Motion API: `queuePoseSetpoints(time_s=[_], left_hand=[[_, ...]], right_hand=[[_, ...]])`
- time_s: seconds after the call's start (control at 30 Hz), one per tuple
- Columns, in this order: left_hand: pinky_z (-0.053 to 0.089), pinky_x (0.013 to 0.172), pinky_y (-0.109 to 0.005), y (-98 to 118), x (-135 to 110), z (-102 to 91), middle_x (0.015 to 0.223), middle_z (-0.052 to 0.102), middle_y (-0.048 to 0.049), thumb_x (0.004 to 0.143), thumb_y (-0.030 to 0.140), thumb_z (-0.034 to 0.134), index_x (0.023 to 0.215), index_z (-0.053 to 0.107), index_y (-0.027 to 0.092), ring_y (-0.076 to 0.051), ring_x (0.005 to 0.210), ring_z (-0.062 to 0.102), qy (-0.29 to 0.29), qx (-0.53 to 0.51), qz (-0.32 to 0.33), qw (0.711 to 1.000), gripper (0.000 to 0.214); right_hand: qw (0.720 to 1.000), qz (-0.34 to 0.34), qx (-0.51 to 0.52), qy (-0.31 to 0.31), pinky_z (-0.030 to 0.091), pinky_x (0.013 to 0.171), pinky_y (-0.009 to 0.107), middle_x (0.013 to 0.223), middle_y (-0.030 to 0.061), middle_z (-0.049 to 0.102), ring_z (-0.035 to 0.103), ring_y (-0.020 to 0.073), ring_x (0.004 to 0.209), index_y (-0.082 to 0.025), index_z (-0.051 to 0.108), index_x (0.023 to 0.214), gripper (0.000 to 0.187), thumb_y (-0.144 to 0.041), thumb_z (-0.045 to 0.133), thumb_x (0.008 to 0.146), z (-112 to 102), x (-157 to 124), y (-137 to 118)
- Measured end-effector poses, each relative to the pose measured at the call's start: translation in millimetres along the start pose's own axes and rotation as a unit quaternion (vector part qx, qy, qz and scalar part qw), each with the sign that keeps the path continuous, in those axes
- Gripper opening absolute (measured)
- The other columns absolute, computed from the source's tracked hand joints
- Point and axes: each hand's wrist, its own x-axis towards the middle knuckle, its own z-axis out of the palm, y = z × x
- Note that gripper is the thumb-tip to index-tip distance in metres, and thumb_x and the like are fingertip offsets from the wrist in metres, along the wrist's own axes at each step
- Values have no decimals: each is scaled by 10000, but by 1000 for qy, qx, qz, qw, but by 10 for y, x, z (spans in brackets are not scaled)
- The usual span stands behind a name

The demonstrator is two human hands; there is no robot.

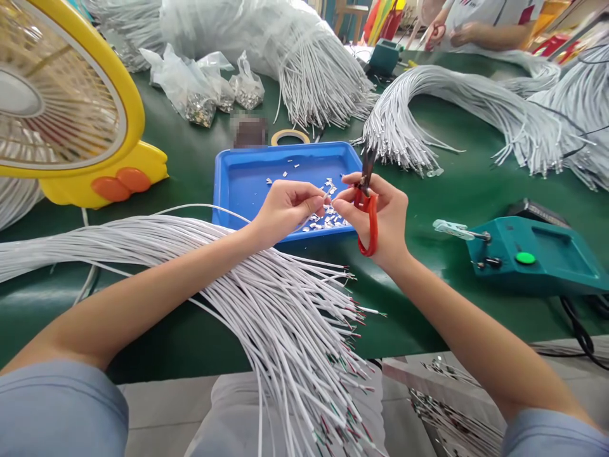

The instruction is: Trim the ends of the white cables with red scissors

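Note:
My left hand [288, 206] is pinched shut over the front rim of the blue tray [247, 184], its fingertips gripping the end of a thin white cable. My right hand [383, 212] is closed around red-handled scissors [367, 212] whose dark blades point up and away. The fingertips of both hands nearly meet above a small heap of cut white bits [326, 219] in the tray. A big fanned bundle of white cables [266, 304] runs under my left forearm and hangs off the table edge, with stripped coloured wire ends showing.
A yellow duck-shaped fan [71, 108] spins at the left. A teal device [537, 254] with a green button sits at the right. More white cable bundles [476, 108], plastic bags of small parts [204, 89] and a tape roll [290, 135] lie behind. Another person's hands [457, 32] work at the far side.

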Motion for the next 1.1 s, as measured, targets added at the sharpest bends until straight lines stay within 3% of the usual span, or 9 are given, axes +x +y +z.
queuePoseSetpoints(time_s=[0.1,0.33,0.73,1.1], left_hand=[[261,410,-188,9,-1,5,571,618,-7,761,212,684,707,705,106,-23,419,376,-16,6,7,1000,121],[357,485,-209,9,6,13,566,614,-7,735,225,709,673,702,114,-61,505,478,-33,17,16,999,127],[362,474,-201,10,2,21,499,541,26,690,201,760,661,697,107,-49,484,440,-12,29,18,999,116],[430,529,-195,-4,-2,12,582,638,5,712,119,692,690,718,119,-55,532,524,-17,10,45,999,34]], right_hand=[[1000,-11,-8,24,544,667,297,725,-26,690,659,133,692,-234,636,937,247,-202,739,714,-6,0,3],[999,-19,-49,-2,560,689,324,742,-23,648,650,139,709,-246,601,982,244,-210,699,762,-23,-4,-17],[999,5,-33,4,538,608,278,706,-32,646,627,118,653,-236,633,941,314,-306,803,685,11,-11,-13],[999,24,-9,-25,535,635,305,696,-42,645,615,122,623,-254,628,940,282,-234,749,687,-38,40,-28]])
